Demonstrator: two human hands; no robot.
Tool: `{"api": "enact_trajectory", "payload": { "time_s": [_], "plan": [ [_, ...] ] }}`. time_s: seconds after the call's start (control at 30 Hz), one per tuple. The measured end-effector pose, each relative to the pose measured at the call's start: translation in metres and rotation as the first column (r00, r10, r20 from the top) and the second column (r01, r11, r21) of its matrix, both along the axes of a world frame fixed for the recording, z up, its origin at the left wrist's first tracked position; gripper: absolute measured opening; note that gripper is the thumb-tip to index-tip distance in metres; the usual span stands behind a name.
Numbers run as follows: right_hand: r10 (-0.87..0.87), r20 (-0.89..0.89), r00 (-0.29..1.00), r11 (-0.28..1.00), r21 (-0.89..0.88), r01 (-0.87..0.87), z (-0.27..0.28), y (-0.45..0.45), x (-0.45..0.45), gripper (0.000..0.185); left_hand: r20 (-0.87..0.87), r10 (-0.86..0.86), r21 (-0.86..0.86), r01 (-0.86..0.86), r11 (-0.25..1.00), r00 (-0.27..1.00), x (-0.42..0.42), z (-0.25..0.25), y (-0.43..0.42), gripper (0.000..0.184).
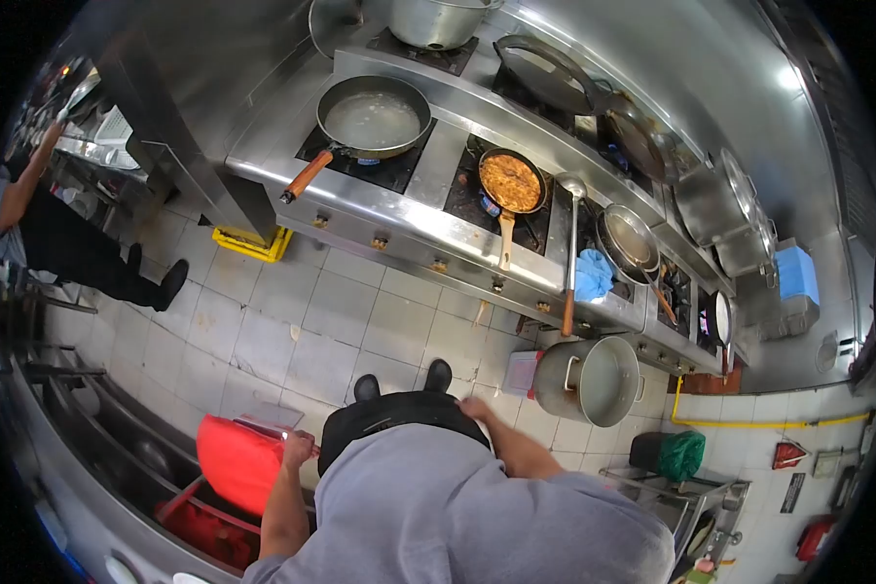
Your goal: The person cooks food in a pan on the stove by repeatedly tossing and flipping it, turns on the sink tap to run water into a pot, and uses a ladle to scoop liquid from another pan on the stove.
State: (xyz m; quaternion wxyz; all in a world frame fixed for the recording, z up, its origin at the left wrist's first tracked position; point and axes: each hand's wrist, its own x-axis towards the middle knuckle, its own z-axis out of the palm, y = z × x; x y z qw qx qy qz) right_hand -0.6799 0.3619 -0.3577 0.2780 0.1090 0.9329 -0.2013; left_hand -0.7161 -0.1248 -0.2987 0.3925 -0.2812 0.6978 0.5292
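My left hand (300, 448) is closed, with curled fingers at the right edge of a raised red lid (236, 459). Below that lid lies the inside of a red bin (204, 529). My right hand (475, 409) rests by the side of my black apron (389, 416), its fingers curled in; what they hold, if anything, is hidden. On the stove ahead, a small frying pan (512, 183) contains an orange-brown food. To its left, a larger pan (375, 117) with a wooden handle holds a cloudy liquid.
A ladle (572, 234) and blue cloth (594, 274) lie on the stove front. A large pot (608, 382) stands low at right. A yellow crate (253, 243) sits on the floor by a post. Another person (78, 243) stands at far left.
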Motion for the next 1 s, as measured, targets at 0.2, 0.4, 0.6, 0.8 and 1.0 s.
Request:
{"api": "enact_trajectory", "payload": {
  "time_s": [0.2,0.4,0.6,0.8,1.0],
  "plan": [
    [-0.158,0.009,0.987,0.958,-0.239,0.156,0.034,0.041,0.033,0.025,-0.215,-0.302,-0.161,0.271,0.949,0.929,0.040,-0.051,-0.012,0.018],
    [-0.650,0.124,0.749,0.665,-0.384,0.641,0.097,0.023,-0.029,0.019,-0.118,-0.311,-0.294,0.266,0.918,0.943,0.021,-0.060,-0.004,0.020],
    [-0.419,0.159,0.894,0.768,-0.462,0.442,0.099,-0.013,-0.048,0.021,-0.188,-0.353,-0.432,0.246,0.868,0.916,0.003,-0.055,0.020,0.021],
    [-0.208,0.018,0.978,0.874,-0.445,0.194,0.076,0.010,-0.023,0.019,-0.218,-0.318,-0.409,0.210,0.888,0.923,0.019,-0.005,0.070,0.023],
    [-0.323,0.183,0.929,0.858,-0.357,0.368,0.065,0.086,0.014,0.021,-0.249,-0.384,-0.455,0.242,0.857,0.889,0.081,0.009,0.110,0.021]
  ]
}}
